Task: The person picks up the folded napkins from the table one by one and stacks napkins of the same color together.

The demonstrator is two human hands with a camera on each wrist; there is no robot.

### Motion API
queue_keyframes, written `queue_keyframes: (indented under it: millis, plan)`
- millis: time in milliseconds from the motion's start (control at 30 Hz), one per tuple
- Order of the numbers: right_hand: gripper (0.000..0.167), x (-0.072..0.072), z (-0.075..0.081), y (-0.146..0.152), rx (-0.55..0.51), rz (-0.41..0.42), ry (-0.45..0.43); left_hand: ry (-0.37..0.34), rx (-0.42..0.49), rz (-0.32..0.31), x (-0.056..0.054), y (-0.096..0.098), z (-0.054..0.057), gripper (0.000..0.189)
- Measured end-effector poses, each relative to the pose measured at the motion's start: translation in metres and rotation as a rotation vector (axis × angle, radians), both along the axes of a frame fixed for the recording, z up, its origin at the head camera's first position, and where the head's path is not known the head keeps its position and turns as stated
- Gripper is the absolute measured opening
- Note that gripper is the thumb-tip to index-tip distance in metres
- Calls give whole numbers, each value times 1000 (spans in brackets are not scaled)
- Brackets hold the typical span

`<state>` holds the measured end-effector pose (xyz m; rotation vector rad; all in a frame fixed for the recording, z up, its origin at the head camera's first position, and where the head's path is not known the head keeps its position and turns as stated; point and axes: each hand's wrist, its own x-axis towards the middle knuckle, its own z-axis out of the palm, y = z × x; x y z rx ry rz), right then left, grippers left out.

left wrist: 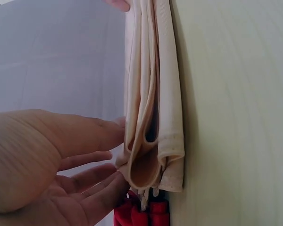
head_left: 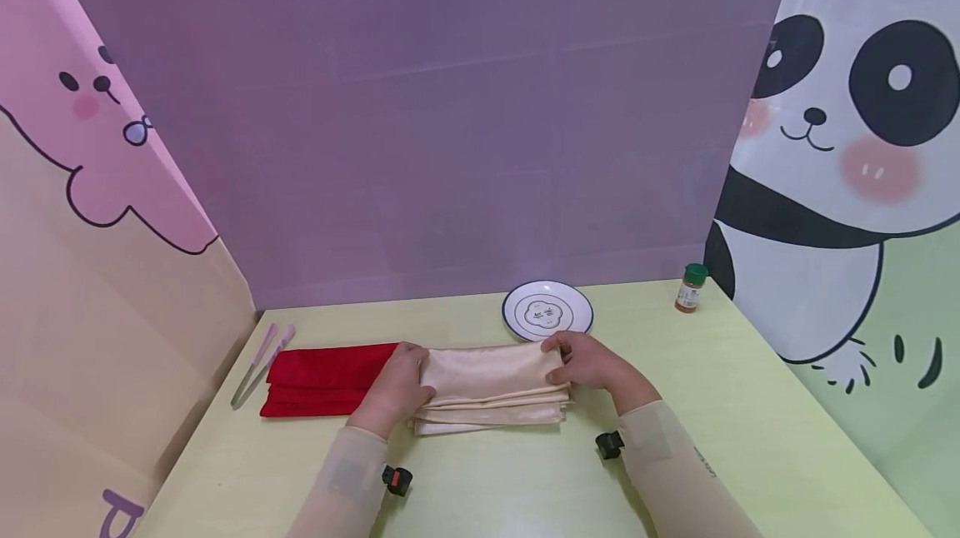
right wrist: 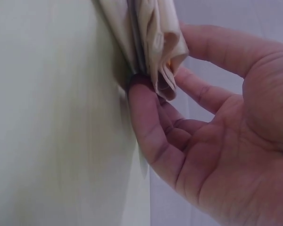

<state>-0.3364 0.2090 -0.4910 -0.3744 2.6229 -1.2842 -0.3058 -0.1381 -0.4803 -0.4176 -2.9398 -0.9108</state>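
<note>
A folded cream cloth (head_left: 491,376), shiny and in several stacked layers, lies at the middle of the table. My left hand (head_left: 396,384) grips its left end, thumb on the top layer and fingertips at the folded edge (left wrist: 153,174). At the opposite end, my right hand (head_left: 596,365) holds the cloth; in the right wrist view one finger (right wrist: 148,122) reaches beneath the layers while the thumb lies against the upper side. A folded red cloth (head_left: 322,384) sits directly left of the cream one, partly covered by my left hand.
Behind the cream cloth is a white plate (head_left: 516,309) with a dark rim and a drawn pattern. Tongs (head_left: 258,367) with pinkish ends lie at the left table edge. A small green-capped jar (head_left: 688,292) stands at the back right. Printed walls enclose the table.
</note>
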Motion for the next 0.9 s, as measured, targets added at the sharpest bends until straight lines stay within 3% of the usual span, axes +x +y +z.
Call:
queue_keyframes:
  millis: [400,733,900]
  plan:
    - [41,1,0,1,-2,30,-26,12,-55,-69,1,-1,0,43]
    - [42,2,1,1,2,26,-52,-21,-52,-54,-1,-2,-4,59]
    - [35,5,10,1,61,28,7,-39,-40,-45,-1,-2,-2,62]
